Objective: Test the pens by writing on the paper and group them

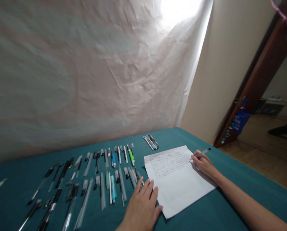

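The right hand (pixel 203 165) was closed around a slim clear pen (pixel 204 152), its tip against the sheet of paper (pixel 179 192) near the sheet's right edge. Lines of small handwriting, too blurred to read, covered the sheet's upper part. The left hand (pixel 140 203) lay palm down with its fingers a little spread, holding nothing, at the sheet's left edge; whether its thumb touched the paper was hard to tell. The sheet lay on the teal counter (pixel 244 166), right of two rows of pens, among them a bright green pen (pixel 130 156). A small cluster of pens (pixel 151 142) lay beyond the sheet.
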The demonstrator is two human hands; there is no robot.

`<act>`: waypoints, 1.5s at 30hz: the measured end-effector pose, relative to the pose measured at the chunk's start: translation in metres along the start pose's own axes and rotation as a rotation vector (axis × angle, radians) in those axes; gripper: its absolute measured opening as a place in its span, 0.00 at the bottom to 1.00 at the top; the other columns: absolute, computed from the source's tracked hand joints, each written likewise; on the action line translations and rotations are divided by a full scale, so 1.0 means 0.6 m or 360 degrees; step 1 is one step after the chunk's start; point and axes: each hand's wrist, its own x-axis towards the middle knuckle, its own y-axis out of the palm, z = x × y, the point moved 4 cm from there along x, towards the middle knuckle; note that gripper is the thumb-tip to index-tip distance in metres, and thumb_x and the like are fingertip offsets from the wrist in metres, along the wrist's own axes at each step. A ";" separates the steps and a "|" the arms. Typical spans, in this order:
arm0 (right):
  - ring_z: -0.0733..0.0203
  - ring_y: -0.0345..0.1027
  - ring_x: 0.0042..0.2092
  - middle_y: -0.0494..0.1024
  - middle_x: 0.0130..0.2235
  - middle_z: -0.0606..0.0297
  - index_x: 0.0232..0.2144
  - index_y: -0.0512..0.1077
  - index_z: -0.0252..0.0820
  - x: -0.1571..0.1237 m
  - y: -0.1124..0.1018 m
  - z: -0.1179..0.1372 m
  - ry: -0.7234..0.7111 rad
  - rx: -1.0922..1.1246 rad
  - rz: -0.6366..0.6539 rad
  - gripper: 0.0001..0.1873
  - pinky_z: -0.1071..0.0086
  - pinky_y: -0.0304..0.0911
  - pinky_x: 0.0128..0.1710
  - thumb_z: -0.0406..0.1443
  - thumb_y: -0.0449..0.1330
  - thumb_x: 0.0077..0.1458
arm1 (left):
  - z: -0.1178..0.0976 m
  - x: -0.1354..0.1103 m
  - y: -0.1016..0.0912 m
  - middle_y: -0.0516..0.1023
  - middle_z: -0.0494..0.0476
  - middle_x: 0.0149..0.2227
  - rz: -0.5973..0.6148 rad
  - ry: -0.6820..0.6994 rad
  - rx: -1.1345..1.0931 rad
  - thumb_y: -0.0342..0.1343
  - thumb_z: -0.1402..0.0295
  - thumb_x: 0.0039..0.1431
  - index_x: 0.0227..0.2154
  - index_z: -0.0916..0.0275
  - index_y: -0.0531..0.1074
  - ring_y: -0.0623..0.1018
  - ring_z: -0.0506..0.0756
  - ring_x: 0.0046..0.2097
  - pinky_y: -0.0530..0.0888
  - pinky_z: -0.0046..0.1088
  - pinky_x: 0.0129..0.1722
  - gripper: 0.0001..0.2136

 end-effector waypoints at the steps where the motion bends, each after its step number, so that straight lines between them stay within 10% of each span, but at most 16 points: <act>1: 0.67 0.54 0.19 0.61 0.15 0.74 0.18 0.62 0.43 0.000 0.000 0.001 -0.0017 -0.0008 0.0008 0.13 0.73 0.51 0.19 0.43 0.55 0.46 | 0.000 0.000 0.000 0.64 0.62 0.57 -0.0003 0.0000 0.0001 0.48 0.57 0.59 0.53 0.62 0.64 0.61 0.61 0.59 0.52 0.47 0.60 0.22; 30: 0.63 0.61 0.21 0.68 0.19 0.67 0.24 0.66 0.41 -0.004 0.012 0.037 -0.0108 -0.0004 0.0043 0.16 0.71 0.57 0.21 0.48 0.53 0.50 | 0.008 -0.006 0.002 0.64 0.66 0.56 0.0041 0.0053 -0.0060 0.45 0.56 0.60 0.52 0.67 0.64 0.61 0.63 0.58 0.51 0.48 0.59 0.23; 37: 0.63 0.66 0.26 0.74 0.29 0.63 0.39 0.66 0.42 -0.011 0.144 0.204 -0.0511 0.0153 0.0639 0.17 0.70 0.63 0.26 0.46 0.47 0.57 | 0.045 -0.009 0.002 0.69 0.64 0.53 -0.0355 -0.0057 -0.0020 0.47 0.55 0.60 0.47 0.65 0.68 0.64 0.61 0.57 0.50 0.45 0.59 0.20; 45: 0.62 0.66 0.30 0.74 0.30 0.64 0.37 0.66 0.41 0.068 0.367 0.313 -0.0833 -0.0040 0.0755 0.11 0.71 0.59 0.31 0.34 0.55 0.48 | 0.079 -0.014 -0.003 0.72 0.64 0.49 -0.0502 -0.0206 0.0002 0.49 0.59 0.59 0.42 0.66 0.71 0.67 0.61 0.54 0.50 0.44 0.59 0.16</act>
